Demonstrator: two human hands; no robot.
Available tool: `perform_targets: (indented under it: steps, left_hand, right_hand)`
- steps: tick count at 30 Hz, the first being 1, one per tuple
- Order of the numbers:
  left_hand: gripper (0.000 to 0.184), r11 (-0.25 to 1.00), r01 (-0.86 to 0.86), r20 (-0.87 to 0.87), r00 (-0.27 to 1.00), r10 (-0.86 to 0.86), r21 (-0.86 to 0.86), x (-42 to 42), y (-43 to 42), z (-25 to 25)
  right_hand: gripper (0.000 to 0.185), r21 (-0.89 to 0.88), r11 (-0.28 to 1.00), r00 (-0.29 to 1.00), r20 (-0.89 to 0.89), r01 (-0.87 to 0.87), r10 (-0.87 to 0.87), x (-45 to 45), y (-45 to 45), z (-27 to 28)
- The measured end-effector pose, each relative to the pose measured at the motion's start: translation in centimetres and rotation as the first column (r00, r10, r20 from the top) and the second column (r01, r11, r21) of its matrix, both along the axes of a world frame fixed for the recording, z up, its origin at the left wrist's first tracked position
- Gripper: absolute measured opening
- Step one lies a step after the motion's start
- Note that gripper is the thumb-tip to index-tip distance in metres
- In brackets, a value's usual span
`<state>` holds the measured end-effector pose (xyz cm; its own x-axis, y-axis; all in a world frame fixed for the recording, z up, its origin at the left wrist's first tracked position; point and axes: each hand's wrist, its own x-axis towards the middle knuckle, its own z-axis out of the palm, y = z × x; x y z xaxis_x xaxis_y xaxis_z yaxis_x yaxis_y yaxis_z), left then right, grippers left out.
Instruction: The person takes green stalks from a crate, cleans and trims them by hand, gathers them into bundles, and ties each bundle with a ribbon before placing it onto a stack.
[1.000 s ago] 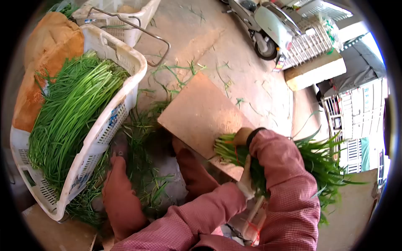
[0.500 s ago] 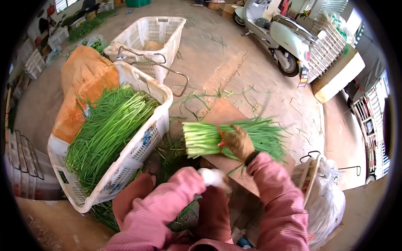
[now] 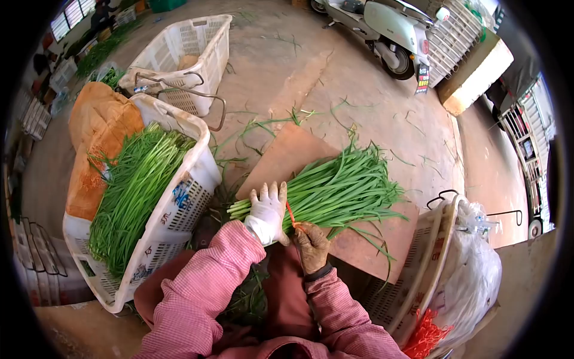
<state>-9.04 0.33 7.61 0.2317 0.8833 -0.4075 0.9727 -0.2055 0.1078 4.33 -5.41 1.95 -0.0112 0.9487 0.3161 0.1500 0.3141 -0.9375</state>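
A bundle of long green garlic chives (image 3: 341,188) lies on a brown board (image 3: 281,149), its pale stem ends to the left and its leaves fanned to the right. My left hand (image 3: 266,210), in a white glove, presses on the stems with fingers spread. Just right of it, a red tie string (image 3: 290,212) runs across the bundle. At the near edge of the bundle, my right hand (image 3: 312,246), in a stained brown glove, pinches the string's end. Whether the string is knotted is hidden.
Left of me a white crate (image 3: 200,173) holds more chives (image 3: 134,191) beside an orange cloth (image 3: 98,137). Another white crate (image 3: 209,66) stands behind. To the right are a basket with plastic bags (image 3: 469,269) and red strings (image 3: 427,332). A scooter (image 3: 391,30) stands farther back.
My left hand has come from near my lap onto the stems. My right hand has moved from atop the bundle to its near edge, holding the string. The camera view has shifted.
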Motion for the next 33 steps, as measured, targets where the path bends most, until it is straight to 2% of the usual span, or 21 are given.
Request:
perform_targets:
  steps: [2,3,5,6,7,9,10,12,13,14,16,17,19,21,23,24,25,26,27,29,33]
  left_hand:
    - [0.124,0.959,-0.045,-0.063,0.996,0.065,0.278,0.9,-1.3,-1.2]
    - [0.124,0.96,-0.037,-0.07,0.996,0.058,0.278,1.0,-1.5,-2.4]
    - [0.112,0.844,-0.041,-0.099,0.989,0.11,0.534,1.1,-1.3,-4.3]
    - [0.091,0.812,-0.066,-0.053,0.992,0.118,0.58,1.2,-1.1,-4.5]
    - [0.091,0.813,-0.058,-0.06,0.992,0.114,0.58,1.3,-1.0,-4.7]
    - [0.07,0.929,-0.155,-0.025,0.984,0.174,0.335,1.9,-0.7,-2.3]
    - [0.07,0.929,-0.15,-0.029,0.985,0.169,0.339,1.8,-0.7,-2.4]
    - [0.051,0.88,-0.091,-0.06,0.989,0.134,0.466,1.8,-0.8,-3.1]
    - [0.051,0.88,-0.082,-0.056,0.991,0.122,0.467,2.0,-0.7,-3.8]
    - [0.044,0.844,-0.073,-0.076,0.988,0.134,0.531,2.1,-0.7,-4.9]
    - [0.026,0.753,-0.037,-0.099,0.986,0.136,0.657,2.5,-1.1,-6.9]
    - [0.026,0.758,-0.012,-0.109,0.988,0.11,0.652,2.4,-1.2,-6.7]
    - [0.021,0.84,-0.005,-0.226,0.962,0.151,0.542,2.2,-1.0,-5.9]
    - [0.02,0.932,-0.093,-0.171,0.972,0.161,0.351,2.3,-0.6,-5.2]
    - [0.028,0.634,0.095,-0.298,0.928,0.222,0.768,2.2,-1.1,-7.6]
    - [0.046,0.646,0.08,-0.204,0.972,0.119,0.759,1.3,-0.9,-8.7]
    - [0.061,0.738,0.019,-0.126,0.988,0.09,0.674,1.1,-0.9,-9.5]
    - [0.076,0.817,-0.044,-0.042,0.996,0.083,0.574,1.2,-0.9,-7.9]
    - [0.086,0.921,-0.155,0.005,0.986,0.164,0.358,2.2,-0.8,-2.2]
    - [0.089,0.926,-0.148,-0.009,0.987,0.161,0.347,2.2,-1.0,-2.5]
    - [0.091,0.934,-0.132,-0.049,0.986,0.157,0.333,2.4,-0.8,-2.2]
  right_hand:
    - [0.013,-0.398,0.91,0.932,-0.36,-0.117,-0.038,0.0,-0.5,-0.6]
    - [0.013,-0.398,0.91,0.929,-0.366,-0.113,-0.044,0.0,-0.6,-0.4]
    - [0.014,-0.421,0.892,0.93,-0.366,-0.166,0.0,0.1,-0.8,0.3]
    - [0.013,-0.38,0.918,0.967,-0.254,-0.109,0.01,0.0,-1.1,0.9]
    - [0.013,-0.381,0.918,0.965,-0.262,-0.108,0.005,0.0,-1.3,0.7]
    - [0.012,-0.263,0.964,0.989,-0.151,-0.036,-0.004,-0.2,-1.3,0.3]
    - [0.012,-0.26,0.965,0.988,-0.155,-0.032,-0.009,-0.3,-1.2,0.4]
    - [0.011,-0.091,0.995,0.998,-0.033,0.043,-0.046,-0.7,-1.0,0.8]
    - [0.01,-0.072,0.997,0.998,-0.064,0.003,-0.008,-1.0,-0.7,1.0]
    - [0.01,-0.016,1.0,0.996,0.091,0.019,-0.018,-1.3,0.5,3.1]
    - [0.013,0.03,0.994,0.994,0.018,0.105,-0.106,-3.2,4.9,5.7]
    - [0.013,-0.188,0.977,0.994,-0.025,0.098,-0.105,-4.2,8.0,5.9]
    - [0.016,-0.194,0.969,0.983,-0.071,0.154,-0.17,-5.7,10.6,3.7]
    - [0.018,-0.07,0.996,0.983,-0.182,-0.05,0.037,-5.8,10.3,4.8]
    - [0.022,0.088,0.99,0.937,0.342,-0.107,0.071,-4.2,5.7,8.7]
    - [0.024,0.102,0.987,0.97,0.222,-0.124,0.099,-3.2,3.3,10.5]
    - [0.027,0.124,0.982,0.987,0.096,-0.141,0.129,-2.2,1.1,11.3]
    - [0.027,0.084,0.996,1.0,0.028,-0.008,0.006,-0.5,-0.3,9.1]
    - [0.028,0.036,0.993,0.993,-0.037,0.117,-0.115,1.6,-0.6,5.7]
    - [0.025,-0.426,0.886,0.917,-0.253,0.181,-0.309,6.5,-0.3,0.7]
    - [0.023,-0.257,0.918,0.921,-0.168,0.303,-0.351,6.5,0.5,-1.6]
